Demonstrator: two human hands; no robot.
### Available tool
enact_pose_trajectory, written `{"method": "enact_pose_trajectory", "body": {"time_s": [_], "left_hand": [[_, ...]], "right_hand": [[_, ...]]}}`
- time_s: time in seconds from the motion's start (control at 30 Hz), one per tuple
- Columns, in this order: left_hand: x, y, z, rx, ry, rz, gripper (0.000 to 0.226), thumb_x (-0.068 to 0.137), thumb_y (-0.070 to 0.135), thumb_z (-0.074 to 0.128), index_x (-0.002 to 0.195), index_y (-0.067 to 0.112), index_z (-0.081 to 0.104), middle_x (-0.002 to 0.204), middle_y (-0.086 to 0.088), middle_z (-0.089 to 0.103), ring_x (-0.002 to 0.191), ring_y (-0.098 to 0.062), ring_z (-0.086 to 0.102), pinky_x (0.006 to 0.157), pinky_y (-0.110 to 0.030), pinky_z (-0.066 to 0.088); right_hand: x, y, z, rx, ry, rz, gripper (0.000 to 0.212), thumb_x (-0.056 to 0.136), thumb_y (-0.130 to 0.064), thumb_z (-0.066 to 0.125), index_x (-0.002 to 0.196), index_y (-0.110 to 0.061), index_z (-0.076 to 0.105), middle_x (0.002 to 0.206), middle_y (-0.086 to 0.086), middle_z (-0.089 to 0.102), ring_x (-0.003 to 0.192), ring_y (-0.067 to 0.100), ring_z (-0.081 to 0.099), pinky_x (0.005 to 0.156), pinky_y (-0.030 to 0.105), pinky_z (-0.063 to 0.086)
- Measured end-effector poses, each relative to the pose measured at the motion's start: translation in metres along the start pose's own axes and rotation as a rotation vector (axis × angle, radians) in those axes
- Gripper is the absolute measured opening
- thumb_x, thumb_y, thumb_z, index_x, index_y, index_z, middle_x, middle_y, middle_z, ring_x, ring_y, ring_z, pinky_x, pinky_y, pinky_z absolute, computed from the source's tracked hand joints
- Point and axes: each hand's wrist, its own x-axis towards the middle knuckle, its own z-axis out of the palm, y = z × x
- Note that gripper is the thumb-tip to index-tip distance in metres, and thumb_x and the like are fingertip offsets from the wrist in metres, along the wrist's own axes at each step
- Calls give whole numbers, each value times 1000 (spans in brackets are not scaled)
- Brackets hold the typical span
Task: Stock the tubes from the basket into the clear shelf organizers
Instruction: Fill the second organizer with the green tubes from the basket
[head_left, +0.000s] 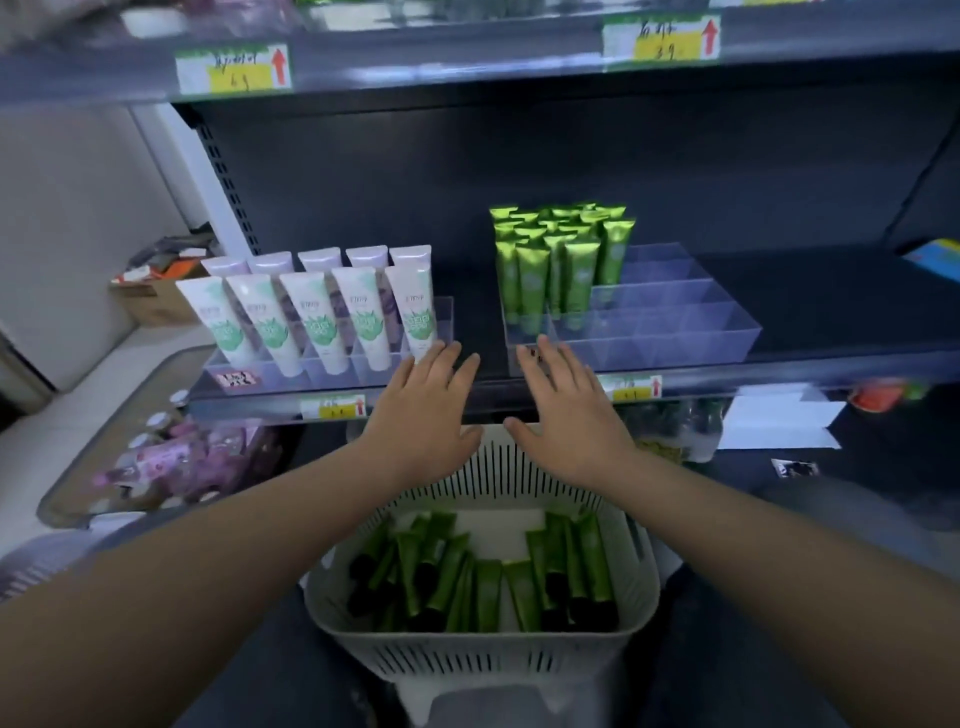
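A white slotted basket (641, 597) sits low in front of me with several green tubes (488, 592) lying loose inside. On the shelf, a clear organizer (691, 332) at the right holds several upright green tubes (561, 260) in its left compartments; its right compartments are bare. A second clear organizer (441, 317) at the left holds several white and lilac tubes (311, 317). My left hand (423, 415) and my right hand (569, 410) hover flat, fingers spread, above the basket's far rim at the shelf edge, holding nothing.
Price labels (332, 408) line the shelf edges. A lower shelf at the left carries pink packaged bottles (182, 457). A cardboard box (156, 301) stands on the floor at the far left. White paper (779, 415) lies under the shelf at the right.
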Motion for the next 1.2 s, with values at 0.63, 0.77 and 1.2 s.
{"method": "enact_pose_trajectory", "body": {"time_s": [0.63,0.77,1.2], "left_hand": [[-28,-21,141,-313,-443,-110,56,87,27,51,138,9,36,140,-9,40,130,-24,38,112,-36,32],[-19,-17,166,-331,-568,-92,51,89,23,53,136,9,37,134,-10,42,122,-25,42,105,-35,37],[20,-24,242,-321,-858,-5,43,92,21,52,131,8,41,133,-14,45,119,-27,47,100,-39,43]], "right_hand": [[-18,16,124,153,-447,53,70,87,-43,57,144,-13,28,148,6,31,134,22,30,113,35,27],[-9,20,150,151,-597,76,66,85,-35,60,140,-10,34,137,10,39,126,25,37,105,36,36],[10,38,229,-30,-921,38,54,85,-22,60,133,-8,42,129,13,41,117,26,43,93,36,47]]}}
